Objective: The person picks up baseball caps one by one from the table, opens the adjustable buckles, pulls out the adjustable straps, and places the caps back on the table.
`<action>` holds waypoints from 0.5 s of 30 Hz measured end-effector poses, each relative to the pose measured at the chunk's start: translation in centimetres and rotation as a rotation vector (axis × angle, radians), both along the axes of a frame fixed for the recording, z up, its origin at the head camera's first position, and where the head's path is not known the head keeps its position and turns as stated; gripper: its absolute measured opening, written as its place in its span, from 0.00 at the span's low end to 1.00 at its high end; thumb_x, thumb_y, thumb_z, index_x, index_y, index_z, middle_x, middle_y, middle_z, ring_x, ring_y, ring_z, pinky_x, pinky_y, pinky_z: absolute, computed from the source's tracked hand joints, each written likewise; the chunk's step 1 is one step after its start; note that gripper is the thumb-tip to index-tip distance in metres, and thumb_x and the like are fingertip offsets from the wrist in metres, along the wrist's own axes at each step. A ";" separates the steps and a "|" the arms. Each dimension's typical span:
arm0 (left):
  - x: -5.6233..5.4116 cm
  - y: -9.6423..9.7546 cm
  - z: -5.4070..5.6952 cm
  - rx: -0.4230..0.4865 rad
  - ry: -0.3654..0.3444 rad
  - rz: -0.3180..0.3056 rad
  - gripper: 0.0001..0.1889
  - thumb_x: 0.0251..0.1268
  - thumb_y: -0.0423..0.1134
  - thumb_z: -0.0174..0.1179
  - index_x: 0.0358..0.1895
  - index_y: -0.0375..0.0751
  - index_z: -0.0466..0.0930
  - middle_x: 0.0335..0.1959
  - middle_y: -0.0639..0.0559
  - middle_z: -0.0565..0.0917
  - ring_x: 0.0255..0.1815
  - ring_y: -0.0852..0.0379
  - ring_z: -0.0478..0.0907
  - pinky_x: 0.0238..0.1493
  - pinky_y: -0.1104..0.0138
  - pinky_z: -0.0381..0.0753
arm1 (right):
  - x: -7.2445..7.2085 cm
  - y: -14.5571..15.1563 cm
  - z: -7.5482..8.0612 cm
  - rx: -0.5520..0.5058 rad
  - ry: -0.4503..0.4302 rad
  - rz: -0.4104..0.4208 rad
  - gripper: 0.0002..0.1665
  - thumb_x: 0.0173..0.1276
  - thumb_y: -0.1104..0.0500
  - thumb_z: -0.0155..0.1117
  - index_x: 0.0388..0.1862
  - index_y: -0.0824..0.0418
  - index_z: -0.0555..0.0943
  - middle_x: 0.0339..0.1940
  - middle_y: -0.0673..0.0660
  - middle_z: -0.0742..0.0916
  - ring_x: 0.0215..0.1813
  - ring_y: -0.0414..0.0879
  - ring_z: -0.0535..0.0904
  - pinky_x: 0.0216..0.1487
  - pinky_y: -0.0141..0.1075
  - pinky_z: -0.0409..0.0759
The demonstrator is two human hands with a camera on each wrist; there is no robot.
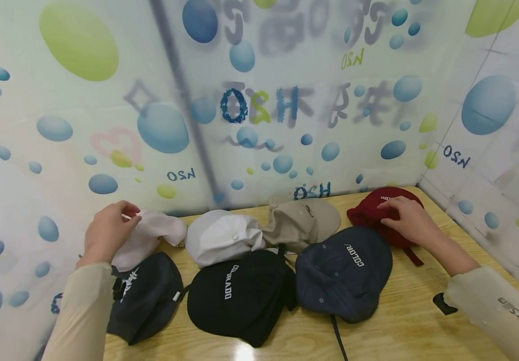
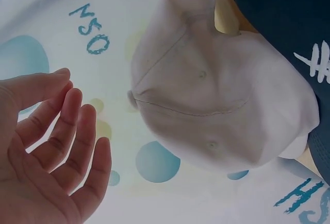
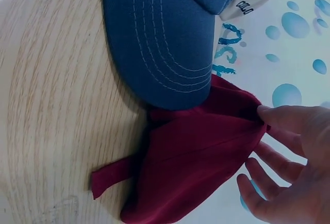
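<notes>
The right hand [image 1: 408, 218] pinched the edge of a dark red fabric cap [image 3: 185, 157] at the back right of the light wood-grain worktop [image 1: 404, 316]. "COLOR" showed on a navy fabric cap [image 1: 345, 273], "RADO" on a black fabric cap [image 1: 241, 296], and "H2O" on the bubble-patterned wall covering [image 1: 259, 150]. The left hand [image 2: 46, 152] held nothing, fingers loosely bent toward the thumb, beside a pale pink fabric cap [image 2: 206, 95].
</notes>
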State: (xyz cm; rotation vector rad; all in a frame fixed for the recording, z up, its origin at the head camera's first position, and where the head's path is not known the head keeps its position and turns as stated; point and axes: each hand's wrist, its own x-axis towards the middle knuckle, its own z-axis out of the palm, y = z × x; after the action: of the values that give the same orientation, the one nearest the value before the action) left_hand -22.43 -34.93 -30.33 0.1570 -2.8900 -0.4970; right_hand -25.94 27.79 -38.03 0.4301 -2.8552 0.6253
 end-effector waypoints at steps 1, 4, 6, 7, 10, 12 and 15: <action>0.0 0.1 0.0 0.000 0.002 0.001 0.15 0.72 0.40 0.57 0.54 0.33 0.77 0.50 0.31 0.81 0.45 0.36 0.78 0.40 0.49 0.78 | 0.0 0.0 0.0 0.002 0.000 -0.001 0.22 0.62 0.64 0.71 0.54 0.71 0.80 0.55 0.76 0.81 0.60 0.72 0.72 0.63 0.68 0.69; 0.1 0.4 0.1 -0.001 0.006 0.002 0.15 0.72 0.40 0.57 0.54 0.33 0.77 0.50 0.31 0.81 0.46 0.36 0.77 0.41 0.48 0.78 | 0.0 0.1 -0.2 0.000 0.007 -0.005 0.19 0.62 0.64 0.71 0.51 0.71 0.81 0.53 0.75 0.82 0.59 0.71 0.73 0.62 0.67 0.70; 0.1 0.6 0.1 -0.003 0.009 0.002 0.15 0.72 0.40 0.57 0.54 0.33 0.77 0.50 0.31 0.81 0.45 0.36 0.77 0.41 0.48 0.78 | 0.0 0.1 -0.2 -0.002 0.016 -0.009 0.17 0.62 0.64 0.71 0.49 0.70 0.82 0.51 0.74 0.83 0.58 0.71 0.74 0.62 0.67 0.70; 0.1 0.6 0.1 -0.004 0.009 0.001 0.15 0.72 0.40 0.58 0.54 0.32 0.77 0.50 0.31 0.81 0.45 0.36 0.77 0.41 0.48 0.78 | 0.1 0.0 -0.3 -0.003 0.022 -0.012 0.17 0.62 0.64 0.71 0.48 0.70 0.82 0.50 0.74 0.84 0.57 0.70 0.75 0.62 0.66 0.71; 0.2 0.8 0.1 -0.004 0.006 0.003 0.16 0.72 0.40 0.58 0.54 0.33 0.77 0.50 0.31 0.81 0.45 0.37 0.77 0.41 0.48 0.78 | 0.2 0.0 -0.2 -0.004 0.042 -0.028 0.15 0.61 0.65 0.71 0.46 0.70 0.83 0.48 0.72 0.85 0.54 0.69 0.76 0.60 0.65 0.73; 0.3 0.9 0.2 -0.005 0.008 0.002 0.15 0.72 0.40 0.58 0.54 0.33 0.77 0.50 0.31 0.81 0.44 0.37 0.77 0.41 0.48 0.79 | 0.3 -0.1 -0.2 -0.006 0.055 -0.037 0.14 0.61 0.65 0.71 0.45 0.69 0.83 0.46 0.71 0.86 0.53 0.67 0.77 0.59 0.64 0.74; 0.5 1.2 0.2 -0.008 0.013 0.000 0.15 0.72 0.40 0.58 0.54 0.33 0.77 0.50 0.31 0.81 0.44 0.37 0.77 0.42 0.48 0.79 | 0.3 -0.1 0.0 -0.009 0.081 -0.043 0.12 0.61 0.65 0.71 0.43 0.69 0.84 0.44 0.70 0.87 0.50 0.66 0.79 0.56 0.63 0.75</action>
State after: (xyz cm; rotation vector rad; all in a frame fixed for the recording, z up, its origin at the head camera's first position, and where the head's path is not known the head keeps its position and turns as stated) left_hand -21.98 -33.75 -30.12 0.1515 -2.8786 -0.4843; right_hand -25.65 27.73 -38.00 0.3818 -2.7765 0.5987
